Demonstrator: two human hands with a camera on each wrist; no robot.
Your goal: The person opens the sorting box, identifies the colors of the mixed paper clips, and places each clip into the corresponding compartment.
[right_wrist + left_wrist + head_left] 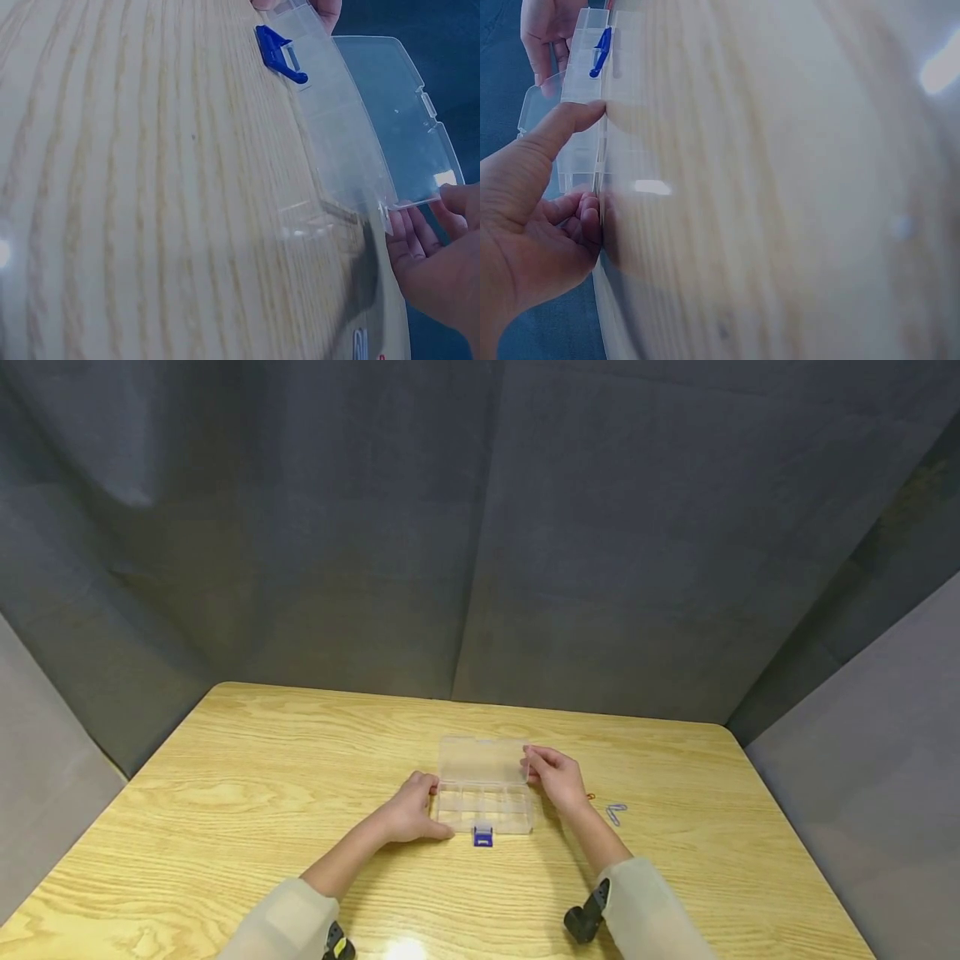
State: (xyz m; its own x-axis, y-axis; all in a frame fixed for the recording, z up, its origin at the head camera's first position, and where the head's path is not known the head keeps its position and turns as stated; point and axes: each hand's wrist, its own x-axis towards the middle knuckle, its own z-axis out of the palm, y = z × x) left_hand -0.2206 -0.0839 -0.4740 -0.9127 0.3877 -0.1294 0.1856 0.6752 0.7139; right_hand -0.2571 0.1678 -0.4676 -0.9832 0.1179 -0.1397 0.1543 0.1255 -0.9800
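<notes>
A clear plastic compartment box (486,821) stands on the table with its lid (480,760) raised at the back. The blue latch (483,837) hangs at the middle of the front wall, plain too in the right wrist view. My left hand (408,810) holds the box by its left end, thumb along the front wall and fingers curled at the side. With thumb and fingertips, my right hand (557,774) pinches the right edge of the lid; the right wrist view shows the thumb (454,196) at the lid's corner. The compartments show no contents.
Right of the box, beyond my right wrist, lie bluish paper clips (617,812) and a small orange-red clip (591,796), partly hidden by the arm. The wood-grain table (315,735) ends at a dark curtain (360,568) behind.
</notes>
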